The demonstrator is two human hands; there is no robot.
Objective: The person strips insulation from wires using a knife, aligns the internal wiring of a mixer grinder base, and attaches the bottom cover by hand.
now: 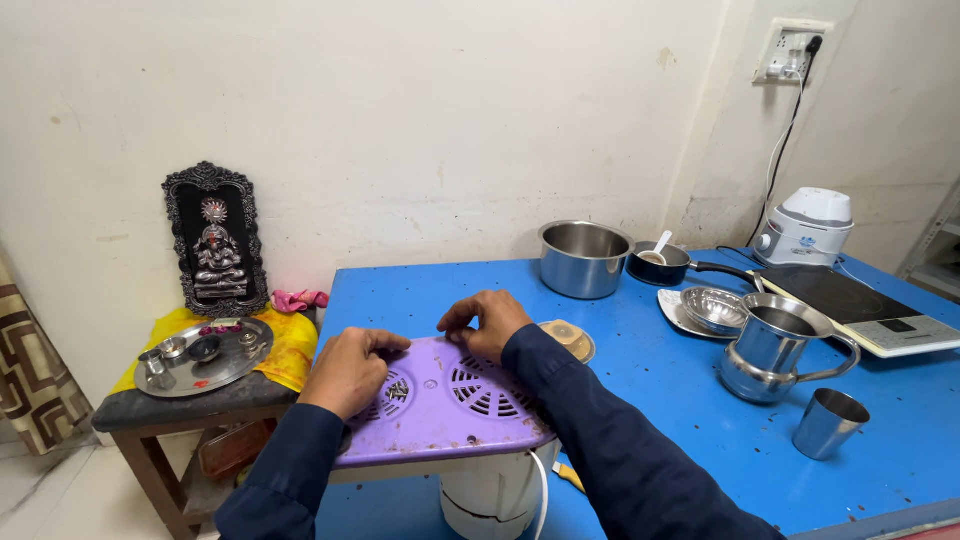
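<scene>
At the blue table's (640, 400) front left edge, head view: upturned purple-based appliance (440, 405) overhangs the edge, left hand (350, 368) curled on its base, right hand (488, 322) pinching its far rim; it may tip off if pressed unevenly.

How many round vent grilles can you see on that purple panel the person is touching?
2. One vent grille sits just beside the left hand; the other vent grille lies below the right hand. The hands and sleeves may hide more of the purple panel.
</scene>
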